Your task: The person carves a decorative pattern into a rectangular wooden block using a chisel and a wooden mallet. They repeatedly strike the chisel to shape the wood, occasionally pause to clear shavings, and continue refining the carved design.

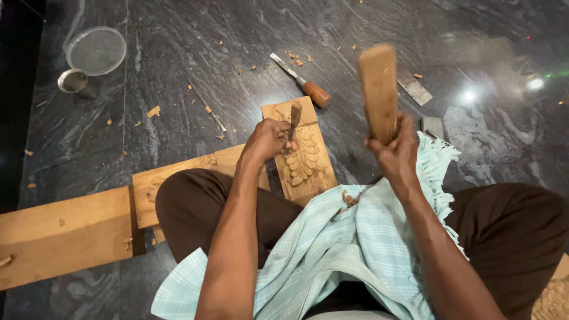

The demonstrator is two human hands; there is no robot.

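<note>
1. Floor [178, 35]: dark polished stone, grey-white veining, glossy; light glare and small coloured reflections at far right.
2. Wood chips [153, 111] scattered over the floor, thickest around the work area.
3. Person sits on the floor, dark trousers, pale blue checked cloth [332, 249] with a fringe over the lap.
4. Left hand [269, 139] fingers closed tight around a chisel [294, 118], blade tip down on the carved panel.
5. Carved panel [302, 151]: light wood board, leaf-like relief cut into it, lying flat on the floor just in front of the knees, near end partly under the cloth.
6. Right hand [394, 151] clamped on the lower end of a wooden mallet [378, 89], raised upright, above and right of the chisel, not touching it.
7. Long plank [178, 178] runs left from the panel, under the left knee; a bigger wooden block [65, 234] lies at lower left, touching or just beside the plank, cannot tell which.
8. Spare chisel [302, 80] with a rounded brown handle lies on the floor beyond the panel, apart from it.
9. Flat metal blade [414, 89] on the floor behind the mallet.
10. Far left: round clear lid [96, 50] and small metal cup [72, 81], just beside each other, well apart from the work.
11. Another carved wood piece [554, 296] at bottom right edge, mostly cut off.
</note>
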